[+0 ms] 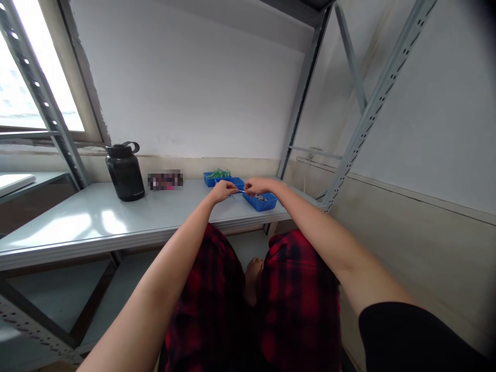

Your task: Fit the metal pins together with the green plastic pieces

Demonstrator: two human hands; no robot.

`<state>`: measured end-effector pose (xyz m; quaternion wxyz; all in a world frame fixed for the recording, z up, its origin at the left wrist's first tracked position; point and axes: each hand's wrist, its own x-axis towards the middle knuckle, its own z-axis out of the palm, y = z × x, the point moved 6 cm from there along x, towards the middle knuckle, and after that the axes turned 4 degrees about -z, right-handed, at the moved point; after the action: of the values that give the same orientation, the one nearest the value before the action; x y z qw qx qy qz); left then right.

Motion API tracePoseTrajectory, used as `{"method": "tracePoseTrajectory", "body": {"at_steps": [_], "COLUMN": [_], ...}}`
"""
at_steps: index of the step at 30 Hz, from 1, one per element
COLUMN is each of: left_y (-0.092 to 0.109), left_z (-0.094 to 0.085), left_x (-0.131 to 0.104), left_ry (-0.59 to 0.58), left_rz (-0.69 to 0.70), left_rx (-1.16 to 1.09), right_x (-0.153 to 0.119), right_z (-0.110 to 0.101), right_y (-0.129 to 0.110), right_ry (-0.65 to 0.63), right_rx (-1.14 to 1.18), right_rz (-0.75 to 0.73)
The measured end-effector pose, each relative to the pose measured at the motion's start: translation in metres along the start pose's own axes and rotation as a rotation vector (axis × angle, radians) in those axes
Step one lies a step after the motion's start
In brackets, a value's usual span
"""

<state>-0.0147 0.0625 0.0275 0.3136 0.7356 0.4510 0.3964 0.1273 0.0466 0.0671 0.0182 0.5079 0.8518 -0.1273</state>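
In the head view, the person's two bare hands meet over the far edge zone of a grey metal shelf used as a worktop (pixel 186 209), with both forearms stretched forward. The left hand (pixel 225 190) has its thumb and fingertips pinched together on one end of a slim, pale piece (pixel 241 191); the right hand (pixel 256 185) has its fingers curled in and closed on the other end. The piece thus spans the short gap between the hands, held above the worktop, just beside the left edge of the front blue tray (pixel 267 205); it is too small to identify further. That tray sits below the right hand and contains small dark and silvery pieces (pixel 259 197). Behind the hands stands a middle blue tray (pixel 237 181), its contents largely hidden, and next to it, farther left, a rear blue tray (pixel 210 182) heaped with green pieces (pixel 219 173). Well apart to the left, a dark lidded water bottle (pixel 126 175) stands upright, with a pixelated item (pixel 165 180) between it and the trays. Below, the person's knees show in red-and-black plaid trousers (pixel 302 294), with a bare foot (pixel 253 274) between them.
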Motion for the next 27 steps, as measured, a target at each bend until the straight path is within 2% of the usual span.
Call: {"method": "tracePoseTrajectory", "body": {"at_steps": [7,18,27], "left_y": [0.001,-0.008,-0.005], "left_z": [0.005,0.009,0.008], "left_x": [-0.004,0.000,-0.002], "left_ry": [-0.071,-0.116,-0.112], "left_rz": [-0.036,-0.057,-0.055], "left_rx": [0.006,0.012,0.017], "right_x": [0.002,0.006,0.008], "right_z": [0.014,0.014,0.014], "right_y": [0.016,0.031,0.029], "right_ry": [-0.158,-0.130,-0.094], "right_rx": [0.092,0.111,0.118], "right_rz": [0.141,0.156,0.118]}}
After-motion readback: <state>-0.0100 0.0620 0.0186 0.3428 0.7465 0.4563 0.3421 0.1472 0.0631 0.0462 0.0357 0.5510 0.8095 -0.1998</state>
